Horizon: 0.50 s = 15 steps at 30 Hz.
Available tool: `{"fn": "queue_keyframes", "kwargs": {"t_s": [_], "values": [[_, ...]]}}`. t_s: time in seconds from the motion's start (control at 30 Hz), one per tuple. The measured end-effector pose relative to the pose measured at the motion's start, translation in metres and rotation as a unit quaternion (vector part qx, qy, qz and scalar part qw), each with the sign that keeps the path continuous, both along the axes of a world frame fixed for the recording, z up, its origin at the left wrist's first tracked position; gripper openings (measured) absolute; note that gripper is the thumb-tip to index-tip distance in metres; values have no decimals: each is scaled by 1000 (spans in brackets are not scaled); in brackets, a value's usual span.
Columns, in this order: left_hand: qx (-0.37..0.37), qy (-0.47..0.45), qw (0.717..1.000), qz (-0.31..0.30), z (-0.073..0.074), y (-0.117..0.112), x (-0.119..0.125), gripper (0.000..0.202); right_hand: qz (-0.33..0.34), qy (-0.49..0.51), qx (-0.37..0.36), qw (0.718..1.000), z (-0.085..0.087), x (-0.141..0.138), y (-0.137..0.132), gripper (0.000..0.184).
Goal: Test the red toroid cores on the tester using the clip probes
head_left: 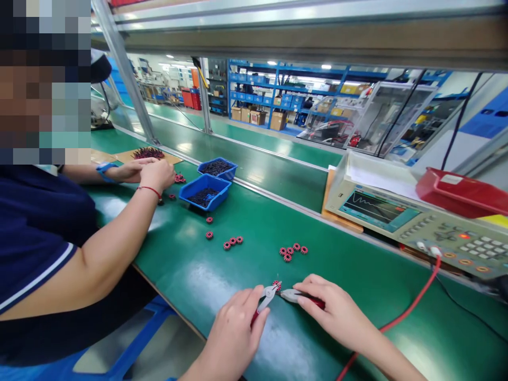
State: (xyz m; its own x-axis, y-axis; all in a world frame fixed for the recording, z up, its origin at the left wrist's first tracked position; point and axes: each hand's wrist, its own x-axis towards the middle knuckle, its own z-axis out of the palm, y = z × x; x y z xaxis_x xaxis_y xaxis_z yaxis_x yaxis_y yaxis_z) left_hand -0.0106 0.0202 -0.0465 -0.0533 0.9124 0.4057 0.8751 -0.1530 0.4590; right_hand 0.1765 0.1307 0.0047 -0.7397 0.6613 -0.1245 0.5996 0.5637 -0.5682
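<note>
My left hand (237,324) is closed around small pliers (268,295) with red handles, their jaws at a small red-and-black wound ring (277,286). In my right hand (332,302) is a second pair of red-handled pliers (291,296), pointing left with the tips beside the same ring. Thin wire ends stick up from this ring. Whether the right jaws touch it, I cannot tell. Just beyond lies a cluster of similar rings (289,251) on the green table (254,275), with a short row of them (233,241) further left.
Two blue bins (222,198) of small dark parts stand further back. At left, a co-worker's hands (153,173) work near a board of dark-tipped parts (147,153). A bench instrument (397,217) with a screen and red cable (416,301) stands at right, with a red tray (460,193) on top.
</note>
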Motion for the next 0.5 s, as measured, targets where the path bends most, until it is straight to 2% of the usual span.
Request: {"fn": "queue_keyframes", "kwargs": {"t_s": [0.3, 0.5], "values": [[28, 30, 999, -2, -4, 1, -3, 27, -15, 8, 20, 1000, -1, -3, 0, 25], [52, 65, 995, 57, -4, 6, -28, 28, -30, -3, 13, 999, 0, 1, 8, 25]]}}
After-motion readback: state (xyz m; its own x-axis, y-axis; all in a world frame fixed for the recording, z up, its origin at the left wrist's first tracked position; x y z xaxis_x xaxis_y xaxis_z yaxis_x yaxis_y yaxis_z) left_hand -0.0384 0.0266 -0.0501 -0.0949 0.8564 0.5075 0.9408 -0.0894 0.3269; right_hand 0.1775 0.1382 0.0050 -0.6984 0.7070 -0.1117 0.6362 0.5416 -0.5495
